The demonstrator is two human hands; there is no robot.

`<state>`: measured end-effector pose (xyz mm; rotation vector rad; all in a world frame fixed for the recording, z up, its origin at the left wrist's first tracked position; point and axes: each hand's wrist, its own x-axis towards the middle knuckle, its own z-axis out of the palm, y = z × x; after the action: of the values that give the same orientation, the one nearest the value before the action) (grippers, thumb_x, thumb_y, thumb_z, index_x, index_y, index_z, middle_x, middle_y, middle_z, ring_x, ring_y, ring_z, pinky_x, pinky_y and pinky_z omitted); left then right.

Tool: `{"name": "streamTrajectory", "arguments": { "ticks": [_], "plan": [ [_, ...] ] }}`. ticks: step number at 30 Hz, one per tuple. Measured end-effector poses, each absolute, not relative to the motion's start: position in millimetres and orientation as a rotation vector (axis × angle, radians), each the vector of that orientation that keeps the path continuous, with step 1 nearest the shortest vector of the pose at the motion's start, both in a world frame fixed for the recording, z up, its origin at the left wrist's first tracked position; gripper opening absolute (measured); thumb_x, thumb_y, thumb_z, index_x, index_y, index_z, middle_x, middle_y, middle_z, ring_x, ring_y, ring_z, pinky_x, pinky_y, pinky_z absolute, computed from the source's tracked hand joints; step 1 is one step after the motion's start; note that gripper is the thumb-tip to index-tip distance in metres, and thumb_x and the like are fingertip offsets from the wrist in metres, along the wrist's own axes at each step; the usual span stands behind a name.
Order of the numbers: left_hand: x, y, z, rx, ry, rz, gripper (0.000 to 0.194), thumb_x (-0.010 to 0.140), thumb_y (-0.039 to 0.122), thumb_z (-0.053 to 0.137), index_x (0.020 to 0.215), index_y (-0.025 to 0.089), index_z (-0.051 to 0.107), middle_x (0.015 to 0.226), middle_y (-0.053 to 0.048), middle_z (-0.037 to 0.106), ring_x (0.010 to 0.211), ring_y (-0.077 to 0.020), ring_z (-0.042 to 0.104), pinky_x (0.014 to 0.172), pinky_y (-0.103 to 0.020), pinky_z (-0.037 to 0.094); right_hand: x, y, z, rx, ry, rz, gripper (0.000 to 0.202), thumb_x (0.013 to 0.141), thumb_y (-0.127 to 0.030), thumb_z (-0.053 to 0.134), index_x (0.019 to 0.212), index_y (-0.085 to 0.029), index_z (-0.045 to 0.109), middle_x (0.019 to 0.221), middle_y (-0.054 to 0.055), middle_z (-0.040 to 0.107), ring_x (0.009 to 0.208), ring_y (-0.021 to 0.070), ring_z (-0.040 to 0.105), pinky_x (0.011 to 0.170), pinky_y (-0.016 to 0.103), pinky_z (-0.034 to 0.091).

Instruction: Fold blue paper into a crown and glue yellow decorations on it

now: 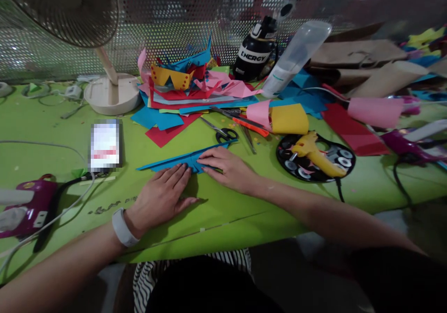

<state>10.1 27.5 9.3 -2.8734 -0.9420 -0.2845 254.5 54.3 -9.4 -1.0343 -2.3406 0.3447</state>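
Note:
A folded piece of blue paper [167,162] lies on the green table in front of me, its long edge slanting up to the right. My left hand [164,194] rests flat, with stretched fingertips on the paper's lower edge and the thumb out to the side. From the right, my right hand [225,168] lays its extended fingers on the paper's right half, partly covering it. Neither hand is gripping anything. Just beyond the paper's right end are black-handled scissors [226,135]. An orange cutter [251,126] lies behind them.
A yellow glue gun [316,154] sits on a black round tray [286,161] at right. Left are a phone [104,140], a purple glue gun [30,206], cables and a fan [111,94]. Behind stand coloured paper sheets [164,117], a black bottle [254,52] and a clear bottle [296,57].

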Motion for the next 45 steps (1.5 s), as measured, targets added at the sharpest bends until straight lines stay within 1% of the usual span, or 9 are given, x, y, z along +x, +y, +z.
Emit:
{"name": "streamTrajectory", "arguments": {
  "ticks": [3, 10, 19, 22, 27, 31, 36, 40, 45],
  "plan": [
    [9.4, 27.7, 11.4, -2.888, -0.918, -0.231, 0.069, 0.1, 0.058, 0.027, 0.139, 0.007, 0.051, 0.14, -0.018, 0.055, 0.13, -0.0292, 0.053, 0.106, -0.044, 0.042, 254.3, 54.0, -8.3, -1.023, -2.338, 0.332, 0.025, 0.094, -0.022, 0.053, 0.112, -0.02, 0.071, 0.109, 0.011, 0.068, 0.101, 0.0242, 0.061, 0.09, 0.045, 0.052],
    [7.2, 29.4, 14.8, -2.948, -0.926, -0.178, 0.07, 0.098, 0.062, 0.028, 0.143, 0.011, 0.047, 0.144, -0.016, 0.052, 0.135, -0.0297, 0.048, 0.112, -0.047, 0.034, 255.3, 53.9, -8.1, -1.03, -2.309, 0.396, 0.026, 0.095, -0.024, 0.053, 0.113, -0.022, 0.071, 0.11, 0.011, 0.068, 0.102, 0.0245, 0.061, 0.091, 0.047, 0.052],
    [6.5, 29.8, 10.4, -2.919, -0.915, -0.206, 0.07, 0.098, 0.062, 0.028, 0.142, 0.011, 0.048, 0.143, -0.016, 0.053, 0.134, -0.0299, 0.048, 0.112, -0.048, 0.035, 255.1, 53.4, -9.1, -1.027, -2.326, 0.34, 0.025, 0.094, -0.023, 0.054, 0.113, -0.021, 0.071, 0.11, 0.01, 0.068, 0.102, 0.0243, 0.061, 0.09, 0.045, 0.052],
    [7.5, 29.3, 10.3, -2.916, -0.913, -0.195, 0.07, 0.098, 0.062, 0.028, 0.141, 0.011, 0.049, 0.144, -0.016, 0.052, 0.135, -0.0305, 0.047, 0.112, -0.049, 0.035, 254.9, 53.3, -9.8, -1.03, -2.326, 0.32, 0.025, 0.094, -0.023, 0.054, 0.112, -0.022, 0.071, 0.111, 0.009, 0.068, 0.102, 0.0238, 0.061, 0.09, 0.045, 0.052],
    [9.0, 27.3, 8.2, -2.902, -0.926, -0.207, 0.072, 0.098, 0.063, 0.024, 0.14, 0.01, 0.051, 0.143, -0.016, 0.053, 0.135, -0.0308, 0.047, 0.111, -0.05, 0.035, 254.5, 52.5, -10.3, -1.015, -2.331, 0.286, 0.025, 0.095, -0.023, 0.053, 0.112, -0.018, 0.071, 0.11, 0.011, 0.068, 0.101, 0.0245, 0.061, 0.089, 0.045, 0.053],
    [9.3, 26.3, 6.7, -2.898, -0.934, -0.205, 0.073, 0.098, 0.063, 0.023, 0.141, 0.01, 0.049, 0.144, -0.017, 0.051, 0.136, -0.0306, 0.046, 0.111, -0.049, 0.035, 254.4, 51.0, -8.6, -1.017, -2.354, 0.271, 0.026, 0.095, -0.022, 0.052, 0.113, -0.019, 0.071, 0.111, 0.011, 0.068, 0.102, 0.0248, 0.06, 0.089, 0.045, 0.052],
    [9.7, 26.1, 9.5, -2.912, -0.946, -0.178, 0.074, 0.098, 0.064, 0.024, 0.141, 0.009, 0.049, 0.145, -0.017, 0.051, 0.136, -0.0308, 0.046, 0.111, -0.049, 0.035, 254.4, 48.9, -5.7, -1.024, -2.403, 0.197, 0.027, 0.096, -0.022, 0.05, 0.114, -0.02, 0.07, 0.112, 0.011, 0.068, 0.102, 0.0243, 0.061, 0.088, 0.044, 0.053],
    [10.5, 25.4, 10.4, -2.908, -0.962, -0.161, 0.074, 0.098, 0.064, 0.024, 0.141, 0.01, 0.049, 0.144, -0.017, 0.051, 0.136, -0.0306, 0.046, 0.112, -0.049, 0.035, 254.8, 47.2, -4.4, -1.011, -2.438, 0.109, 0.028, 0.096, -0.022, 0.05, 0.116, -0.017, 0.07, 0.112, 0.012, 0.069, 0.099, 0.0244, 0.06, 0.086, 0.042, 0.054],
    [10.8, 23.8, 9.2, -2.898, -0.982, -0.14, 0.075, 0.098, 0.064, 0.023, 0.142, 0.008, 0.048, 0.148, -0.018, 0.046, 0.137, -0.0307, 0.045, 0.113, -0.05, 0.033, 254.9, 44.4, -2.4, -1.014, -2.48, 0.04, 0.03, 0.096, -0.02, 0.049, 0.117, -0.018, 0.07, 0.112, 0.012, 0.069, 0.098, 0.0247, 0.06, 0.085, 0.042, 0.054]
  ]
}}
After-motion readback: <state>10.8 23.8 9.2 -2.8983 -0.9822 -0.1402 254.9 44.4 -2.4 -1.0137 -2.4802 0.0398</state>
